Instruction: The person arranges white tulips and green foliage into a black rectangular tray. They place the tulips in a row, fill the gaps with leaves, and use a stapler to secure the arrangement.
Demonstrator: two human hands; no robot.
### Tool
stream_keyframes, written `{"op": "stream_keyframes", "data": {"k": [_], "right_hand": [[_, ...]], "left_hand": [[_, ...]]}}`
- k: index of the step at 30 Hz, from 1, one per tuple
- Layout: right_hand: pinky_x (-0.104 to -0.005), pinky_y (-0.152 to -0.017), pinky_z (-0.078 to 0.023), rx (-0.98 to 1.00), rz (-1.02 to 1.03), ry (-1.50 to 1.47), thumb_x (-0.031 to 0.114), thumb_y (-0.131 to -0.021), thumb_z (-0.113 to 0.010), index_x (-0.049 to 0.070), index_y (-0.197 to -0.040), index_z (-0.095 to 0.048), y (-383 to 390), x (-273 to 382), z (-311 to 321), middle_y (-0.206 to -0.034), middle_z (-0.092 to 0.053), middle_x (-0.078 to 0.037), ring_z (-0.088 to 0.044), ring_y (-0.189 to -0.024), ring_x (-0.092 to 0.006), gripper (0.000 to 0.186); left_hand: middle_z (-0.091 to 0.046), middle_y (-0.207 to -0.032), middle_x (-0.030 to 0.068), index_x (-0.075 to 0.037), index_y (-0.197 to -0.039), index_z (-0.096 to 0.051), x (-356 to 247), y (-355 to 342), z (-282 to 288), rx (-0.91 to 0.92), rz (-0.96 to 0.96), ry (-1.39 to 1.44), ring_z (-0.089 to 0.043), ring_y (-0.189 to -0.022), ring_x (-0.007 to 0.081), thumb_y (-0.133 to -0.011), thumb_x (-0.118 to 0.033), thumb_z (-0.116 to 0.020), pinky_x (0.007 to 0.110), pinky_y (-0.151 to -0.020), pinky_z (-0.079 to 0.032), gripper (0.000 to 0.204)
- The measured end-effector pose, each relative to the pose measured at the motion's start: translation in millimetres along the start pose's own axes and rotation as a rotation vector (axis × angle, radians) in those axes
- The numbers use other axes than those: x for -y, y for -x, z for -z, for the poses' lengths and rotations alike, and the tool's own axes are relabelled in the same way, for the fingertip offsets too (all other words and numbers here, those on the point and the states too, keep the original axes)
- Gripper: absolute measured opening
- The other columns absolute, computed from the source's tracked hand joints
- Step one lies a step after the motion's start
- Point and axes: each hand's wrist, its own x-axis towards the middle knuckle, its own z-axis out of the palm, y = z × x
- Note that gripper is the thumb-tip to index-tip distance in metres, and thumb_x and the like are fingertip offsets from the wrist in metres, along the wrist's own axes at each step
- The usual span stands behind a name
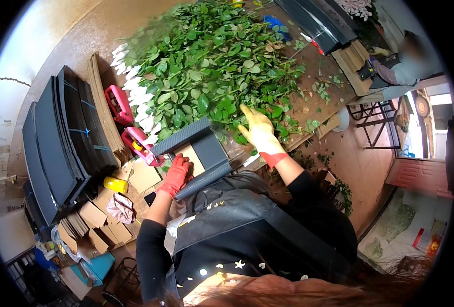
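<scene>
My left hand, in a red rubber glove (176,174), rests at the left side of a dark grey corrugated sheet (212,151) that is folded up along its near and far sides. Its fingers lie slightly bent over a piece of brown cardboard (190,158) inside the fold. My right hand (260,130), in a pale yellow glove with a red cuff, reaches out at the near edge of a big heap of leafy green stems (211,71). Its thumb and fingers are spread, with nothing visibly held. White-wrapped flower heads (141,100) line the heap's left side.
Stacked dark sheets (58,148) and cardboard (101,102) stand at the left. Pink-red tape dispensers (118,105), a yellow roll (115,184) and a crumpled cloth (120,207) lie nearer. A co-worker (413,64) is at the far right, by another dark sheet (321,23).
</scene>
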Motion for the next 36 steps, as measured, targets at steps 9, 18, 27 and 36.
{"op": "stream_keyframes", "data": {"k": [9,18,27,36], "right_hand": [[-0.0398,-0.084,-0.056,-0.246,0.016,-0.358,0.003,-0.093,-0.066,0.018,-0.126,-0.071,-52,-6,53,-0.101,-0.074,-0.014,-0.069,-0.087,-0.0300,0.037],[-0.0375,-0.088,-0.057,0.574,0.451,-0.597,-0.012,-0.078,-0.049,0.009,-0.122,-0.071,-31,13,91,-0.098,-0.073,-0.015,-0.071,-0.098,-0.0297,0.054],[-0.0408,-0.084,-0.056,0.827,-0.024,-0.047,0.019,-0.090,-0.065,0.009,-0.106,-0.074,14,-39,-23,-0.106,-0.073,-0.014,-0.070,-0.096,-0.0347,0.021],[-0.0436,-0.082,-0.059,0.643,0.162,0.253,0.015,-0.090,-0.062,0.009,-0.102,-0.076,-97,22,-12,-0.107,-0.074,-0.018,-0.074,-0.095,-0.0320,0.020]], "left_hand": [[-0.059,-0.128,0.0199,-0.006,-0.132,-0.059,-1,2,8,0.044,-0.020,-0.040,-0.051,-0.130,0.0434,-0.080,-0.011,-0.072,0.046,-0.109,-0.045,0.054],[-0.058,-0.139,0.0158,-0.008,-0.143,-0.051,18,25,-16,-0.040,0.345,0.699,-0.054,-0.130,0.0359,-0.086,-0.025,-0.077,0.049,-0.113,-0.040,0.066],[-0.062,-0.135,0.0150,-0.018,-0.119,-0.074,-10,-2,7,-0.005,0.201,0.212,-0.045,-0.142,0.0401,-0.079,-0.038,-0.084,0.061,-0.120,-0.025,0.045],[-0.062,-0.134,0.0149,-0.015,-0.107,-0.079,-5,-2,7,0.021,0.211,0.295,-0.046,-0.140,0.0414,-0.079,-0.029,-0.085,0.050,-0.113,-0.042,0.032]]}}
